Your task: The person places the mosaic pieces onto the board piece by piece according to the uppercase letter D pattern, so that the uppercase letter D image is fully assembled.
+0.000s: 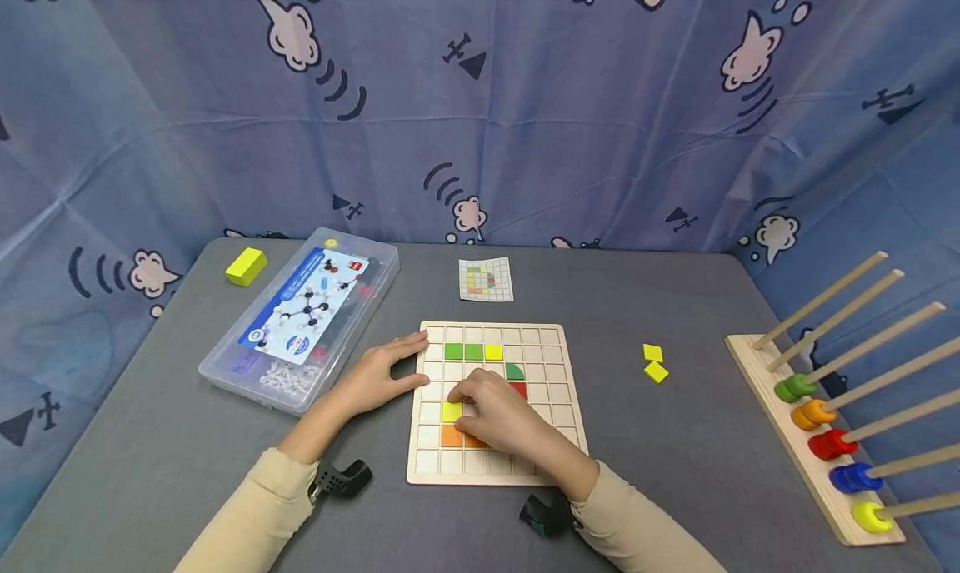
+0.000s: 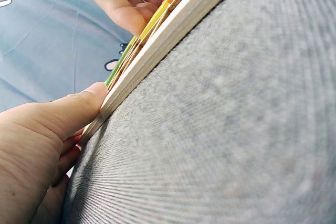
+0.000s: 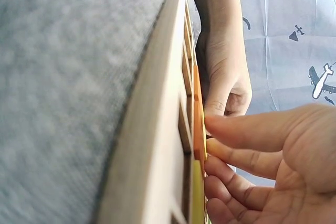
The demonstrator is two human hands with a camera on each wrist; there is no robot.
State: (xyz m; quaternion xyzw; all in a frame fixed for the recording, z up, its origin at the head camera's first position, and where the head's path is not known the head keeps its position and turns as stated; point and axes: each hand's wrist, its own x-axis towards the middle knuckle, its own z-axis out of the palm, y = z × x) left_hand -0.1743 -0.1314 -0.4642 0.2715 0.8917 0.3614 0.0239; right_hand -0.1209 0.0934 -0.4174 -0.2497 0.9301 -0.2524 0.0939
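Observation:
A wooden grid board [image 1: 551, 415] lies on the table with coloured tiles in its cells. My right hand [image 1: 498, 411] is over its lower left part, thumb and index fingertips pinching the edges of a yellow tile [image 1: 452, 412]. Just below are orange tiles [image 1: 452, 436], one partly hidden by the hand. Further up sit two green square tiles [image 1: 453, 351], another yellow tile [image 1: 493, 352], a rounded green tile [image 1: 514, 371] and a red tile [image 1: 518, 388]. My left hand [image 1: 378, 377] touches the board's left edge with extended thumb and fingers; the left wrist view shows the thumb [image 2: 86, 103] against the rim.
A patterned card [image 1: 486, 280] lies behind the board. Two loose yellow tiles [image 1: 655, 363] are to its right. At the left stand a clear plastic case [image 1: 300, 315] and a yellow block [image 1: 246, 266]. A wooden peg rack [image 1: 817, 440] with coloured rings occupies the right side.

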